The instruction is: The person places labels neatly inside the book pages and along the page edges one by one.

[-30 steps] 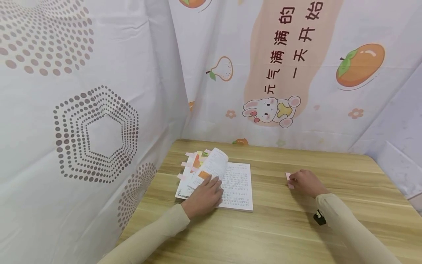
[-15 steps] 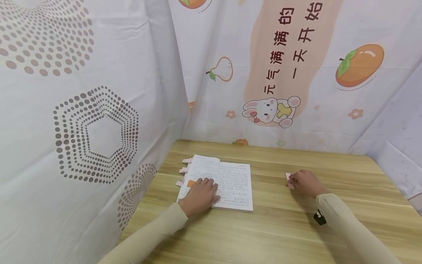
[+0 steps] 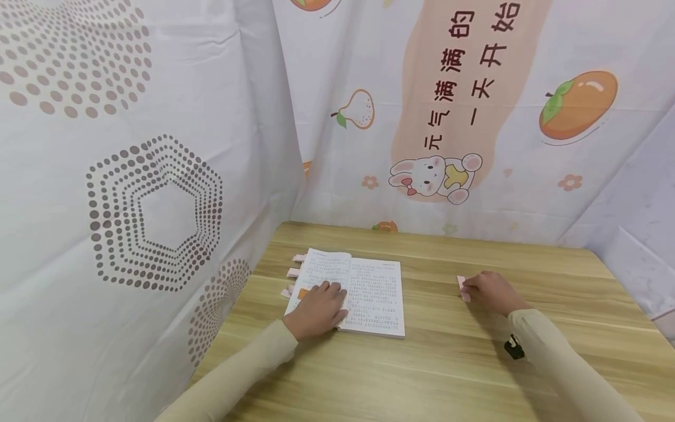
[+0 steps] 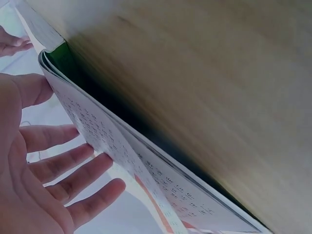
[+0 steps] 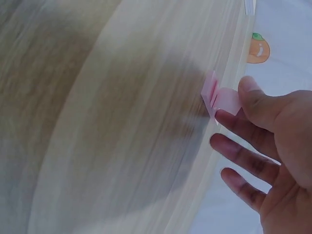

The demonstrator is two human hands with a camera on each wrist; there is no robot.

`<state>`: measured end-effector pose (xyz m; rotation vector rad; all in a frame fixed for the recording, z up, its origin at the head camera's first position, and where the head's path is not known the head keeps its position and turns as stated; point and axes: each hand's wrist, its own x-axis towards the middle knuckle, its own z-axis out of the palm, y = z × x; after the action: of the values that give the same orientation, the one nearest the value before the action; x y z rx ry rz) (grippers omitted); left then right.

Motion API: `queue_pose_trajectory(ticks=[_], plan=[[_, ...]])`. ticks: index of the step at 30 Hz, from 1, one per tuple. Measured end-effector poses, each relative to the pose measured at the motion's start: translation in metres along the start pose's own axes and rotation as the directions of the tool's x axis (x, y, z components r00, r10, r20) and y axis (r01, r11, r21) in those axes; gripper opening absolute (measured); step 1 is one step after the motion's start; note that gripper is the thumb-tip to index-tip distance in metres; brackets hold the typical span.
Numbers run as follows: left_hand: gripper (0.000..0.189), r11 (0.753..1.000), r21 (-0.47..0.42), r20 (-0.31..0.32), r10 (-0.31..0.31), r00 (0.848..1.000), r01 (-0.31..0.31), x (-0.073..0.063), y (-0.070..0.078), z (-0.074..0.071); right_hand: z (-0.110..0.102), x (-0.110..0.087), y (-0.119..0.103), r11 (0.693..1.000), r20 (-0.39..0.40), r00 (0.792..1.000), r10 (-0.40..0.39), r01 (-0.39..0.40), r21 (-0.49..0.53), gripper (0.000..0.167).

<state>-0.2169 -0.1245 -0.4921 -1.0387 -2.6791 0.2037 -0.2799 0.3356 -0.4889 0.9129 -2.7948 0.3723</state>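
Observation:
An open book (image 3: 377,296) lies on the table, its printed pages facing up. Across the left page and near the gutter rests my left hand (image 3: 317,309), fingers extended and touching the paper. Pink sticky tabs (image 3: 293,272) jut from the book's left edge, and an orange sticky note (image 3: 302,293) shows beside my fingers. Further right, my right hand (image 3: 495,293) is at a small pink sticky-note pad (image 3: 462,282) on the table. In the right wrist view, thumb and index finger pinch the lifted pink sheet (image 5: 227,101), which still joins the pad.
The wood-grain table (image 3: 390,381) reaches to a printed white curtain (image 3: 348,193) at the back. Another white curtain (image 3: 253,176) hangs close along the left side. A small black object (image 3: 514,347) is at the right sleeve's wrist.
The left-hand pages, raised and curled a second ago, now lie flat, covering the yellow and orange notes beneath. My left hand has shifted slightly left. The right hand stays at the pink pad.

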Motion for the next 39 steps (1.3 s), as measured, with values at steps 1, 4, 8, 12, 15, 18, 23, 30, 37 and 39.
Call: queue_pose_trajectory(ticks=[1, 4, 8, 12, 15, 18, 23, 30, 37, 39], plan=[[0.046, 1.000, -0.011, 0.002, -0.003, 1.000, 0.003, 0.000, -0.001, 0.000, 0.000, 0.000, 0.000, 1.000, -0.002, 1.000, -0.008, 0.008, 0.002, 0.007], [0.048, 0.999, -0.043, 0.009, -0.015, 1.000, 0.015, 0.000, -0.003, 0.001, 0.000, 0.001, 0.000, 1.000, 0.011, 1.000, 0.003, -0.003, 0.008, 0.010], [0.051, 0.997, -0.077, 0.032, -0.027, 0.999, 0.029, 0.000, -0.005, 0.003, 0.001, 0.005, 0.000, 0.999, 0.047, 0.998, 0.028, -0.029, 0.019, 0.022], [0.052, 0.996, -0.088, 0.052, -0.022, 0.998, 0.027, 0.001, -0.007, 0.002, 0.005, 0.009, 0.000, 0.999, 0.016, 1.000, -0.003, 0.004, -0.045, 0.015], [0.050, 0.995, -0.095, 0.052, -0.011, 0.999, 0.016, 0.002, -0.009, 0.003, 0.010, 0.012, -0.001, 0.992, -0.007, 1.000, -0.018, 0.017, -0.129, 0.009], [0.050, 0.994, -0.108, 0.049, -0.002, 0.999, 0.007, 0.003, -0.011, 0.006, 0.012, 0.016, -0.004, 0.985, 0.019, 1.000, 0.017, -0.014, -0.170, 0.013], [0.051, 0.992, -0.127, 0.048, 0.008, 0.999, -0.002, 0.004, -0.013, 0.009, 0.012, 0.021, -0.009, 0.972, 0.047, 0.996, 0.076, -0.064, -0.226, 0.020], [0.051, 0.993, -0.117, 0.036, 0.019, 0.999, -0.014, 0.004, -0.015, 0.011, 0.011, 0.028, -0.012, 0.947, 0.036, 0.996, 0.076, -0.061, -0.316, 0.022], [0.050, 0.992, -0.124, 0.029, 0.023, 0.999, -0.019, 0.005, -0.015, 0.010, 0.014, 0.033, -0.016, 0.923, 0.077, 0.992, 0.102, -0.065, -0.379, 0.027], [0.050, 0.992, -0.126, 0.033, 0.020, 0.999, -0.016, 0.005, -0.015, 0.009, 0.015, 0.033, -0.016, 0.918, 0.083, 0.992, 0.098, -0.059, -0.391, 0.028]])
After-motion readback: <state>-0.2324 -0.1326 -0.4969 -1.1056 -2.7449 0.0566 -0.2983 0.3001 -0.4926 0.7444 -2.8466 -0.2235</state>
